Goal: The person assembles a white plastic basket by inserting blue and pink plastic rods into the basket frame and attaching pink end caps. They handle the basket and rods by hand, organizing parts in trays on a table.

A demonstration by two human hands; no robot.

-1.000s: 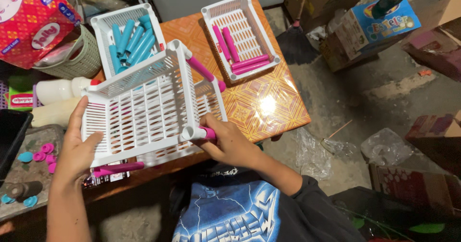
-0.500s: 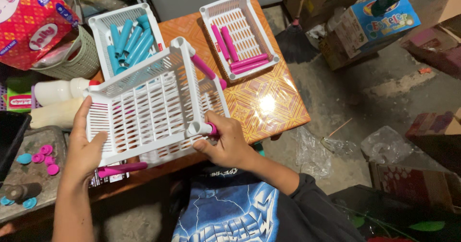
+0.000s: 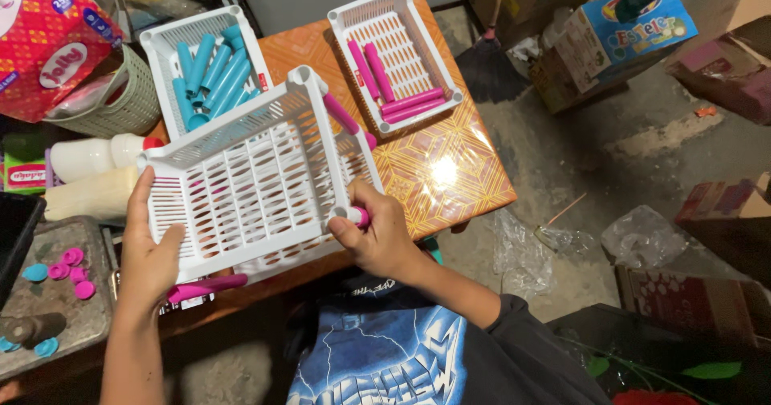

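A white slotted plastic rack shelf [image 3: 249, 180] is tilted up over the small orange table [image 3: 450, 172]. My left hand [image 3: 148, 252] grips its left edge. My right hand [image 3: 377, 232] pinches a pink tube leg [image 3: 361, 216] at the shelf's near right corner socket. Another pink leg [image 3: 344, 116] sticks out at the far right corner, and one more [image 3: 207, 289] shows at the near left corner. Behind the shelf stand a white basket with several blue tubes [image 3: 210, 71] and a white basket with several pink tubes [image 3: 393, 87].
At the left are a red tissue box [image 3: 48, 47], a green woven basket [image 3: 120, 96], a white bottle [image 3: 92, 156] and a grey tray with pink and blue caps [image 3: 60, 268]. Cardboard boxes [image 3: 618, 39] and plastic bags [image 3: 642, 236] lie on the floor to the right.
The shelf has tipped a little more upright and shifted slightly. My right hand has moved up along the pink leg at the near right corner.
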